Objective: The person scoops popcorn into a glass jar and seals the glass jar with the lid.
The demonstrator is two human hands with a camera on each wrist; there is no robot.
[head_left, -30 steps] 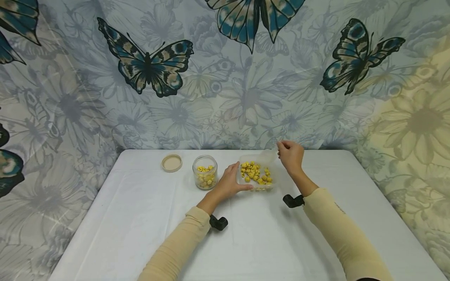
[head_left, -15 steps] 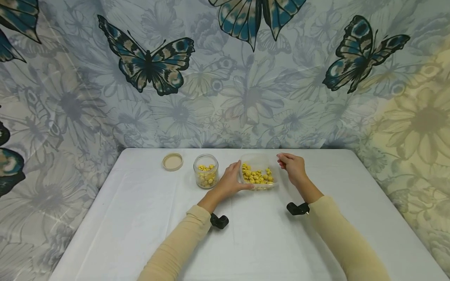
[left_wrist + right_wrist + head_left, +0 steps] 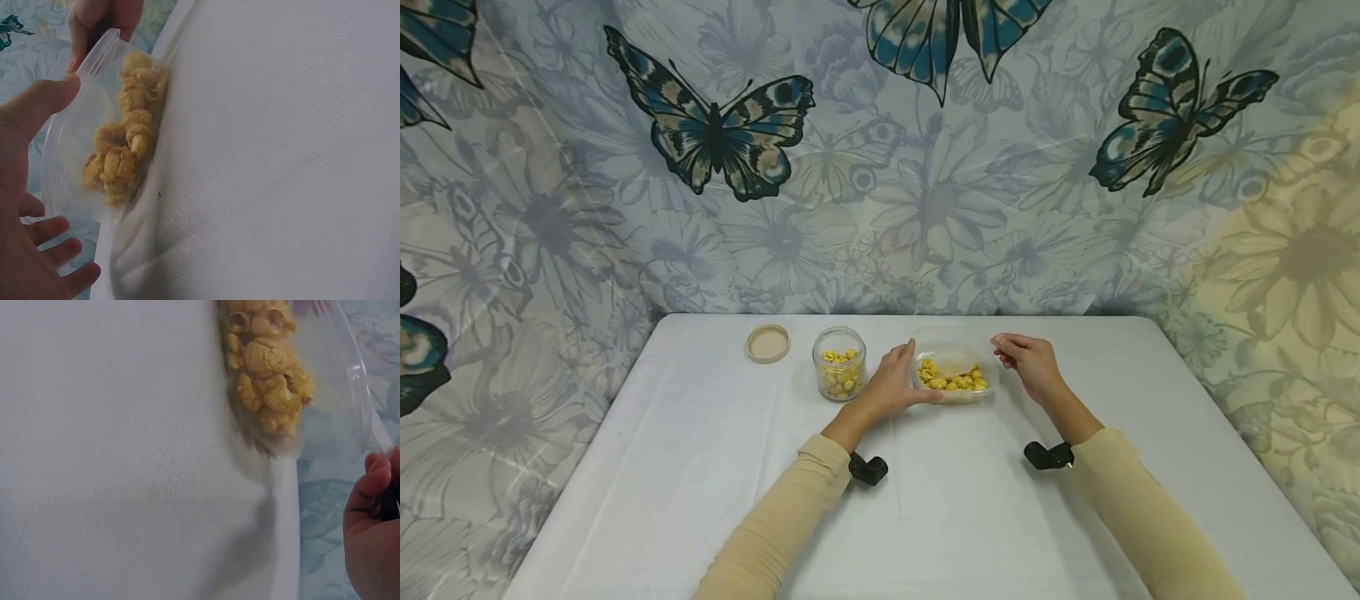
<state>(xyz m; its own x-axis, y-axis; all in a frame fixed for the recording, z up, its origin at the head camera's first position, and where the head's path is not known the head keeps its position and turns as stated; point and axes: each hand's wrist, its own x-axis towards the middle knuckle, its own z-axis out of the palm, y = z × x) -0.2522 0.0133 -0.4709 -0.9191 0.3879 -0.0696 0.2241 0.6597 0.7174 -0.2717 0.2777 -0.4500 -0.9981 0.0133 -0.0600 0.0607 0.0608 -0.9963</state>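
A clear plastic container (image 3: 955, 399) holding yellow popcorn (image 3: 964, 383) sits near the table's far side. My left hand (image 3: 889, 385) steadies its left side, the thumb along the near edge and the fingers at the far left corner. In the left wrist view, that thumb (image 3: 53, 103) lies against the rim. Just beyond the container's right edge, my right hand (image 3: 1032, 364) has curled fingers. In the right wrist view it grips a dark, handle-like thing (image 3: 390, 503), mostly hidden by the fingers. A pale, blurred shape (image 3: 953, 365) shows among the popcorn.
Left of my left hand stands an open glass jar (image 3: 839, 394) partly filled with popcorn. A round beige lid (image 3: 767, 343) lies farther left. White cloth covers the table (image 3: 925, 517), and a butterfly-patterned fabric (image 3: 925, 208) rises behind its far edge.
My right hand has come down and slightly toward me from above the container's far right corner. Popcorn in the container has gathered toward the near side. My left hand keeps its place.
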